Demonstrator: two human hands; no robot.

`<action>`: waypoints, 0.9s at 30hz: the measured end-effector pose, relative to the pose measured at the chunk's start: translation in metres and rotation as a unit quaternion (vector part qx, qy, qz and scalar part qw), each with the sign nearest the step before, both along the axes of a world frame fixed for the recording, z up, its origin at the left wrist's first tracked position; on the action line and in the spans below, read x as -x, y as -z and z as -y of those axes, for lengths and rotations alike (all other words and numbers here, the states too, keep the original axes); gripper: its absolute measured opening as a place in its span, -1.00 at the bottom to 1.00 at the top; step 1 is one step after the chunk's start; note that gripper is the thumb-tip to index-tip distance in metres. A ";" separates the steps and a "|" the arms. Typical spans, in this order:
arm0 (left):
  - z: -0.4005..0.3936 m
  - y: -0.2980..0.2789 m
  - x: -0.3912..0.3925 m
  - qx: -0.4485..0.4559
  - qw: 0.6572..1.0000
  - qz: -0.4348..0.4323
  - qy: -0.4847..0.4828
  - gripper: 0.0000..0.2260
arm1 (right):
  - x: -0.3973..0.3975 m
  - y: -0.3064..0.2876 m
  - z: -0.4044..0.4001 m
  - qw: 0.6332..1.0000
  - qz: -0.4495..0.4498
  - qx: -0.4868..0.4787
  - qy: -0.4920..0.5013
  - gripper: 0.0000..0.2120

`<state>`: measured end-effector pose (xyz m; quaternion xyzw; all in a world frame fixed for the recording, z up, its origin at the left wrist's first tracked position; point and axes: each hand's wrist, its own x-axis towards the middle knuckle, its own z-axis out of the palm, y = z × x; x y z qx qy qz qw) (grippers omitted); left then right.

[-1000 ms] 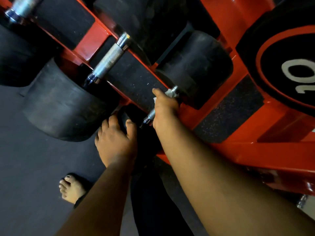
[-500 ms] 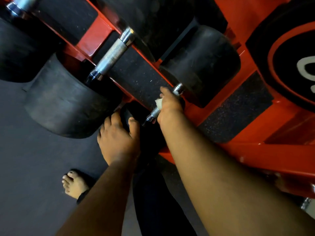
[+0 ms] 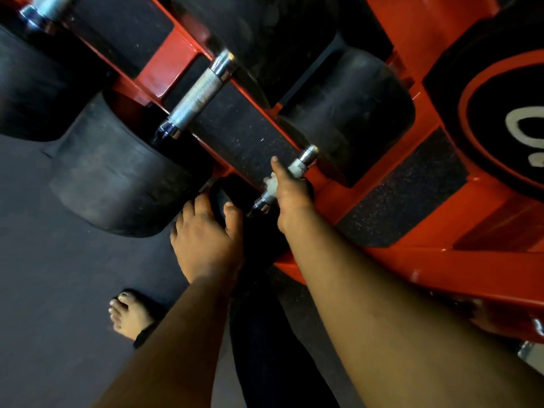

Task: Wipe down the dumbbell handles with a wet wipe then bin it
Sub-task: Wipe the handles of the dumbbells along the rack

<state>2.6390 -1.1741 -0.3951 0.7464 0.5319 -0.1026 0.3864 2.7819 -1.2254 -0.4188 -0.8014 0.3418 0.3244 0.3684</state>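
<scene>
Right hand (image 3: 293, 191) wraps the wet wipe (image 3: 270, 184) round the near dumbbell handle (image 3: 297, 169), thumb pointing to 11 o'clock, presumably for full contact. Left hand (image 3: 206, 240), at its 8 o'clock, cups the black dumbbell head (image 3: 232, 192), likely steadying it on the red rack (image 3: 382, 254).

Person, seen from the head-worn camera. Left hand (image 3: 206, 237): bare, no glove, no ring or watch showing; back of the hand faces the camera, short nails. Right hand (image 3: 290, 191): bare, ungloved, nothing worn that can be seen. Both forearms: bare along their whole visible length, no sleeve, cuff, band or strap in view. Leg (image 3: 273, 343): covered in dark, near-black trousers, plain, no visible seam, stripe or marking; the fabric reads as one unbroken dark mass. Foot (image 3: 129, 315): bare, no shoe or sock, toes showing with pale nails; a dark hem edge lies at the ankle.
</scene>
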 end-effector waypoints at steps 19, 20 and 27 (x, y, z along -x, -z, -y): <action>-0.001 0.001 -0.001 -0.005 1.000 -0.008 0.000 -0.39 | -0.017 -0.057 -0.012 0.683 0.191 0.084 -0.700 -0.63; -0.001 0.001 -0.001 -0.007 1.000 -0.006 0.000 -0.38 | -0.015 -0.052 -0.015 0.613 0.137 0.107 -0.771 -0.58; -0.003 0.000 -0.002 -0.007 1.000 -0.007 0.004 -0.35 | 0.003 -0.056 0.016 0.430 0.060 0.162 -0.886 -0.47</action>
